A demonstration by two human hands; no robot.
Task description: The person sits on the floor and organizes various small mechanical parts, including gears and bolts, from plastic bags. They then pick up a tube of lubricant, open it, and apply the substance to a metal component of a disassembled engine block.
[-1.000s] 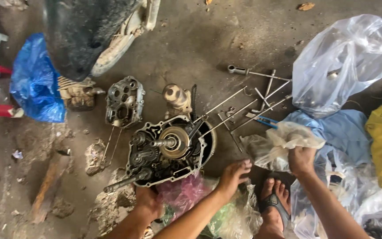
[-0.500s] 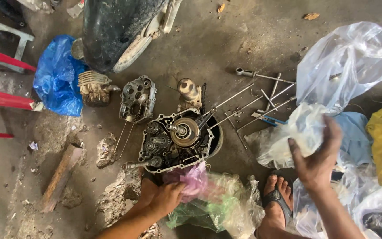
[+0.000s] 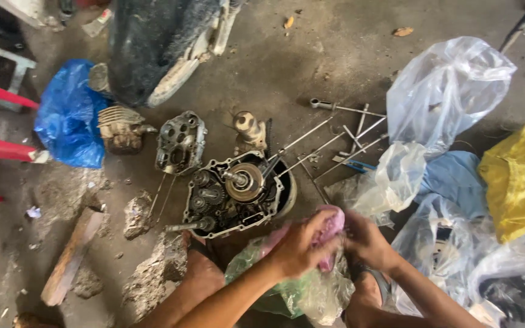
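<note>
Pink plastic bag (image 3: 329,228) sits low and centre on the concrete floor (image 3: 311,67), just in front of the open engine case (image 3: 235,194). Left hand (image 3: 299,246) is closed around the pink bag from the left. Right hand (image 3: 366,243) meets it from the right, fingers curled at the same bundle; whether it actually pinches the plastic I can't tell. Under both hands: a greenish clear bag (image 3: 287,291), crumpled, touching the pink one.

Floor is bare grey concrete, stained and gritty, with broken chunks of rubble (image 3: 153,273) and a wooden block (image 3: 71,255) toward the lower left.

Engine case lies flat, gears and clutch exposed. Just beyond it: a cylinder head (image 3: 180,143), a finned cylinder (image 3: 120,127) and a small piston-like part (image 3: 249,127). Long studs and rods (image 3: 335,143) are scattered to the right of the case, lying loose.

Blue plastic bag (image 3: 68,118) near the left edge, next to red bars (image 3: 1,149). Dark motorbike body (image 3: 153,42) at the top. Right side is crowded: big clear bag (image 3: 451,85), smaller clear bag (image 3: 396,179), blue cloth (image 3: 457,179), yellow bag (image 3: 521,179). The smaller clear bag lies just beside the right hand.
</note>
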